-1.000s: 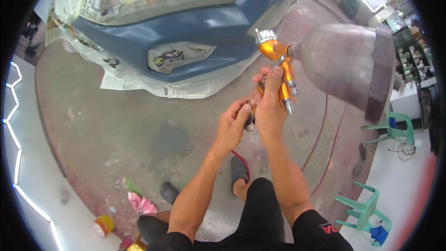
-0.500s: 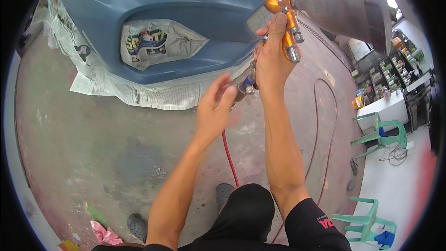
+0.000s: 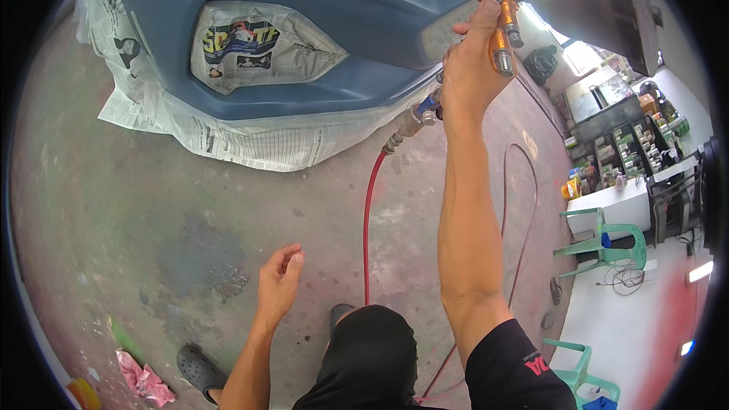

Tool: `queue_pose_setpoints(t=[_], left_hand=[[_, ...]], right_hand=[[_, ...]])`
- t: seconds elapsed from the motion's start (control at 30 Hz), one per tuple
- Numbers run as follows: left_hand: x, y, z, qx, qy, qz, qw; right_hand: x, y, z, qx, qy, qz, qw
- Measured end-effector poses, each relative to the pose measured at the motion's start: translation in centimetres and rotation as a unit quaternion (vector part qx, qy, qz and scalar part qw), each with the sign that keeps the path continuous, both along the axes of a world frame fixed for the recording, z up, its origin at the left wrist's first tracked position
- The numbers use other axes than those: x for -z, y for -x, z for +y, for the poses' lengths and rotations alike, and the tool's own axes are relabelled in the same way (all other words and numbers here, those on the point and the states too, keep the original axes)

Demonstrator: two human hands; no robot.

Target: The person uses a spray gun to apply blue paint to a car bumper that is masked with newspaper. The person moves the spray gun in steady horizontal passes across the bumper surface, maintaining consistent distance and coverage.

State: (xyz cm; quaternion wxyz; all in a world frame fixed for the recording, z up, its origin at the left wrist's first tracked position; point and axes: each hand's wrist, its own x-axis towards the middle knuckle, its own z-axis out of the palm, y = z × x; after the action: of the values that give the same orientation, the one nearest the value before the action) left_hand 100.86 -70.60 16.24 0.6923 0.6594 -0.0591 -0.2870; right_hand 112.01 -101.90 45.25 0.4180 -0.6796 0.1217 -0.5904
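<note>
**Right hand (image 3: 472, 76) closed around orange spray gun (image 3: 501, 39), left hand (image 3: 279, 282) empty**

The right hand is wrapped around the spray gun, thumb pressed along its back. The gun's large grey cup (image 3: 588, 11) juts out to the right of that hand. Just left of the right wrist, a metal fitting (image 3: 408, 125) joins a red hose (image 3: 367, 235), which drops between the two hands.

Lower and well apart, the left hand holds nothing, half open with its fingers loosely curled, above the floor (image 3: 304, 205). Ahead of both hands lies a blue-grey panel (image 3: 380, 30), edged with newspaper (image 3: 281, 148). Below and left of the left hand is a pink cloth (image 3: 143, 380); green chairs (image 3: 619, 239) stand right of the right forearm.
</note>
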Motion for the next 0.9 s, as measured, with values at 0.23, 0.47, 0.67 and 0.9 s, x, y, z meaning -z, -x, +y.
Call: queue_pose_setpoints(t=[0.23, 0.47, 0.67, 0.9], left_hand=[[0.6, 0.9, -0.1, 0.002, -0.011, -0.011, 1.0], [0.9, 1.1, -0.3, -0.004, -0.023, -0.022, 0.999], [0.4, 1.3, -0.9, 0.021, -0.036, -0.026, 0.999], [1.1, 1.7, -0.8, 0.033, -0.042, -0.021, 0.998]], right_hand=[[-0.7, -0.8, 0.5, -0.005, -0.003, 0.019, 1.0], [-0.6, -1.6, 0.8, -0.089, -0.002, 0.033, 0.995], [-0.7, -1.1, -1.8, -0.066, -0.002, 0.039, 0.997], [-1.1, 1.2, -5.3, 0.019, -0.036, 0.012, 0.999]])
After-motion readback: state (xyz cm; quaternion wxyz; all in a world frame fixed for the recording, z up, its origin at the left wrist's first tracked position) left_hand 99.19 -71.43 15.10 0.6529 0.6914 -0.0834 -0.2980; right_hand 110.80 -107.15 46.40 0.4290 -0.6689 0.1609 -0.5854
